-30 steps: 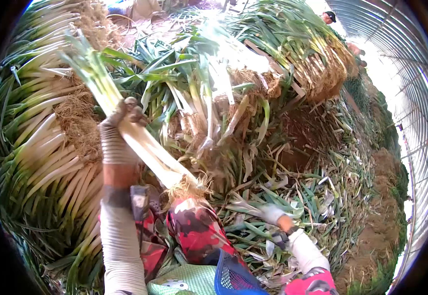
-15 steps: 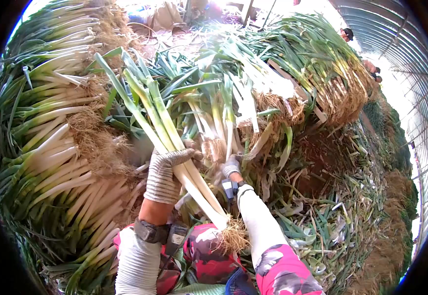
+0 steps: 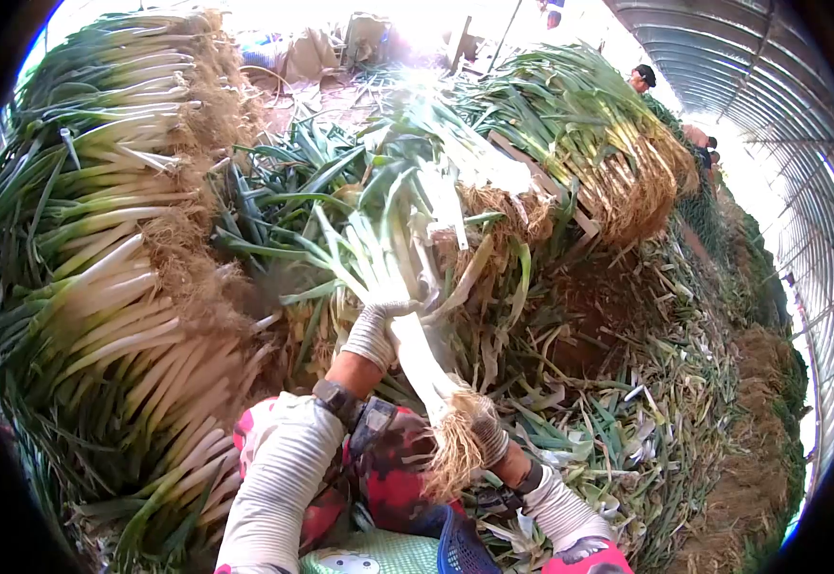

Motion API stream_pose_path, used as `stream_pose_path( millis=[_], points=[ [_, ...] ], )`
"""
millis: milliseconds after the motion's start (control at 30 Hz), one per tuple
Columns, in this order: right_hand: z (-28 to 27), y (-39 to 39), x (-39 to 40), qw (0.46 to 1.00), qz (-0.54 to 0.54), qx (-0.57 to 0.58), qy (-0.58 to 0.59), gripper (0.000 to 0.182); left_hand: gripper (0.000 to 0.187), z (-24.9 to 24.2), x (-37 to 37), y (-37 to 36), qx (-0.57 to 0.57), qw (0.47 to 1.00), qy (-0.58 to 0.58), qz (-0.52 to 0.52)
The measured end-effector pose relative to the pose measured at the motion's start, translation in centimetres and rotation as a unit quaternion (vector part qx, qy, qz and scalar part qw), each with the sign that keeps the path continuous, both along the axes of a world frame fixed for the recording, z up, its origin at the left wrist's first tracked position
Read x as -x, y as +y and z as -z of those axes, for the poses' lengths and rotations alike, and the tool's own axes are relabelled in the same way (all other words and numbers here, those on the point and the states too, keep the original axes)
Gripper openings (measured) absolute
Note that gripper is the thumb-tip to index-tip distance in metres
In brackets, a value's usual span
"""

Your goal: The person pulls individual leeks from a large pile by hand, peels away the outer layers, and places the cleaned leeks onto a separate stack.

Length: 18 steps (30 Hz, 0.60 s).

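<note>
My left hand (image 3: 377, 335), in a striped grey-white glove, is wrapped round the upper stems of a bunch of leeks (image 3: 424, 362). The bunch slants from green leaves at the upper left down to its roots (image 3: 457, 445). Beside those roots is my right hand (image 3: 489, 432), also gloved and partly behind them; its fingers are mostly hidden, so its hold is unclear. Directly beyond the bunch lie more leeks (image 3: 508, 172) with roots hanging over an edge.
A tall stack of leeks (image 3: 120, 249) fills the left side. Another heap (image 3: 608, 124) lies at the back right beside a wooden board (image 3: 551, 182). Loose trimmings (image 3: 627, 430) cover the ground at right. People (image 3: 643, 78) are at the far right under a curved frame roof.
My right hand has moved from the stems beyond the bunch down to the root end. My left hand now holds a bunch that looks fuller, its leaves closer to the pile.
</note>
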State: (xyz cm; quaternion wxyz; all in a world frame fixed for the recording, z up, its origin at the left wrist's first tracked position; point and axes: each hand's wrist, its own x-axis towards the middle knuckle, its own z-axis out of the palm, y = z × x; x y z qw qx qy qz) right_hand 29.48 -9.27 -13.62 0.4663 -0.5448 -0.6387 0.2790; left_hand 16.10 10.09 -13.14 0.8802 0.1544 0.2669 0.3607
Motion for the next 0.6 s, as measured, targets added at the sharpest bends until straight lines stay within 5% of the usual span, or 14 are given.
stream_pose_path(
  millis=[100,133,233,267,333,400,433,467,533,567,600],
  points=[
    [-0.7,-3.5,1.6,0.994,-0.008,-0.014,-0.111,0.043,0.029,-3.8,1.6,-1.5,-0.015,0.999,0.006,-0.027],
    [-1.8,-5.4,0.5,0.964,-0.007,-0.077,-0.253,0.044,0.034,-5.7,2.6,-2.1,-0.042,0.998,0.023,-0.049],
    [-1.7,-8.9,-3.6,0.964,0.032,0.017,-0.264,0.036,0.04,-5.7,3.3,-2.6,-0.065,0.997,0.015,-0.037],
    [-0.1,-10.3,-4.9,0.931,0.049,0.039,-0.361,0.026,0.045,-4.9,2.9,-3.0,-0.129,0.99,0.011,-0.047],
    [-1.5,-11.1,-5.8,0.938,0.027,0.132,-0.319,0.025,0.047,-4.2,2.7,-2.8,-0.209,0.97,0.053,-0.112],
    [4.1,-16.3,-12.2,0.766,0.071,0.46,-0.444,0.05,0.044,-6.7,7.3,0.0,-0.191,0.975,-0.008,-0.11],
    [6.7,-19.9,-16.0,0.669,0.071,0.572,-0.469,0.046,0.041,-10.4,9.3,0.0,-0.176,0.972,0.069,-0.14],
    [6.2,-22.0,-17.4,0.632,0.071,0.602,-0.482,0.043,0.038,-13.0,10.7,0.4,-0.162,0.961,0.144,-0.174],
    [4.0,-21.4,-16.4,0.634,0.056,0.589,-0.498,0.038,0.035,-10.1,12.1,1.9,-0.185,0.945,0.097,-0.25],
    [4.5,-18.3,-15.6,0.659,0.053,0.565,-0.494,0.037,0.033,-9.7,12.1,2.3,-0.212,0.963,-0.111,-0.123],
    [8.8,-14.7,-16.6,0.673,0.105,0.568,-0.462,0.037,0.034,-9.5,12.1,2.3,-0.198,0.969,-0.078,-0.126]
  ],
)
